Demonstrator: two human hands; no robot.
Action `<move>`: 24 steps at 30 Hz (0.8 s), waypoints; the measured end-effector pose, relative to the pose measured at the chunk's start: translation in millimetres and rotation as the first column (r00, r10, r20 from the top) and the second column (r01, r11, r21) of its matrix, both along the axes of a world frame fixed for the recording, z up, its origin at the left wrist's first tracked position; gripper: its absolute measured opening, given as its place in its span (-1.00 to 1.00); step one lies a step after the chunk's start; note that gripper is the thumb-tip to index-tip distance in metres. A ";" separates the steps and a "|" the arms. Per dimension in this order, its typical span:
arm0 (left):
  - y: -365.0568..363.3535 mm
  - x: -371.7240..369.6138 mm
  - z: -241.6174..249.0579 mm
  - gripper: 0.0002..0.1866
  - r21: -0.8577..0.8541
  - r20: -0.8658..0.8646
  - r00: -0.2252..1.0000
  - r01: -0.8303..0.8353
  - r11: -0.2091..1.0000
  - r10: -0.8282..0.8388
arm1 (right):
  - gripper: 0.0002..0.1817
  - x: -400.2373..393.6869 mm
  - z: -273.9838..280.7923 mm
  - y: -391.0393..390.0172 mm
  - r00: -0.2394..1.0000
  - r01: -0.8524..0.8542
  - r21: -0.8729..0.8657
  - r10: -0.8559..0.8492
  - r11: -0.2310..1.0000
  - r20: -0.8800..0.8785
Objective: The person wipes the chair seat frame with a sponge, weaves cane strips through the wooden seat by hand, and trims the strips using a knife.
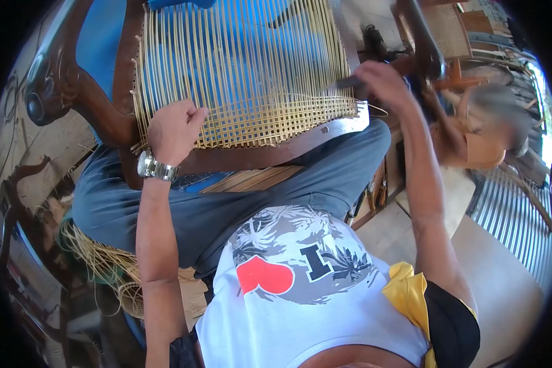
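A chair frame of dark wood (227, 161) lies across my lap, its opening strung with pale cane strands (239, 61). Near me the strands cross into a tight square weave (276, 126); farther up they run mostly one way. My left hand (175, 126), with a metal watch on the wrist, rests at the weave's left edge. Its fingers are curled closed, and what they pinch, if anything, is hidden. My right hand (380, 84), smeared by motion, grips a dark-handled tool (348, 82) over the right edge of the weave. The tool's thin tip is too blurred to make out.
Carved chair arms (64, 86) rise on both sides of the frame. A bundle of loose cane (101, 251) lies by my left knee. At the right another person (481, 129) sits bent over, near corrugated metal sheeting (509, 214). Blue material (98, 55) shows beneath the frame.
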State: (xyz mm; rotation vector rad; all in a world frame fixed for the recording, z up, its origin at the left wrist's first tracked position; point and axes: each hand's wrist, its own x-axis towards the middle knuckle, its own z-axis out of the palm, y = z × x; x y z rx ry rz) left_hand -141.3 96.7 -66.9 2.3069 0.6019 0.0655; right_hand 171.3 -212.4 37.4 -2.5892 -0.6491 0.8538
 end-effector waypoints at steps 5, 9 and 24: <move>0.8 -5.6 2.1 -0.65 0.013 -0.011 1.000 0.015 1.000 -0.015 | -0.64 -17.5 -23.2 4.3 0.964 -0.137 0.146 0.098 0.980 0.245; -1.5 -7.6 2.6 -0.67 -0.041 0.013 1.000 -0.008 0.999 0.009 | -0.63 -13.7 10.7 20.9 0.989 0.136 0.087 -0.140 0.987 0.045; 4.8 -10.7 5.5 -0.67 -0.072 0.041 0.999 0.024 0.997 -0.021 | -0.65 -22.0 -11.8 37.4 0.992 0.128 0.124 -0.125 0.984 -0.033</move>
